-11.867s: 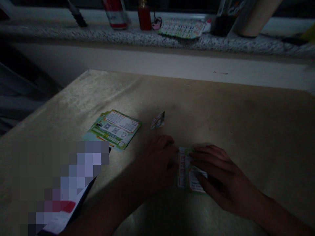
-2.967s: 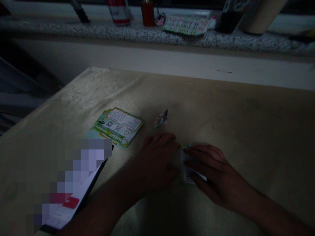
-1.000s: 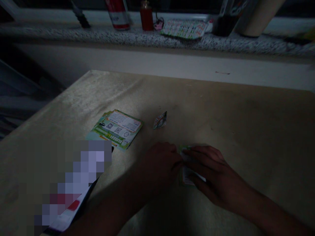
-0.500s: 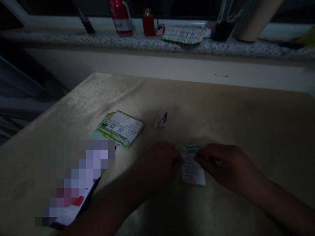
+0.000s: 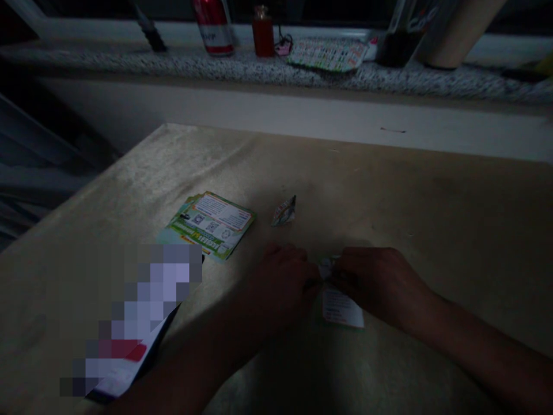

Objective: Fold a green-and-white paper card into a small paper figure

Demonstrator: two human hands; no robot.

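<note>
A small printed leaflet (image 5: pixel 343 308), white with green edges, lies on the table between my hands. My left hand (image 5: pixel 287 282) is closed at its left edge, with the fingertips pinching the paper there. Over the leaflet's upper part, my right hand (image 5: pixel 375 276) is closed too, its thumb and fingers pinched on the paper close to the left fingertips. The fingers and the dim light hide the exact grip. Beyond my left hand stands a small folded paper piece (image 5: pixel 284 211) with a pointed tip.
A stack of green and white leaflets (image 5: pixel 216 222) lies to the left on the table (image 5: pixel 410 190). Nearer me is a phone-like device (image 5: pixel 125 369) with a blurred screen. On the windowsill stand a red bottle (image 5: pixel 215 29), a jar (image 5: pixel 263 34) and a blister pack (image 5: pixel 328 55).
My right hand has moved left across the leaflet, its fingertips now close to my left hand. My left hand stays nearly in place. The view has shifted slightly.
</note>
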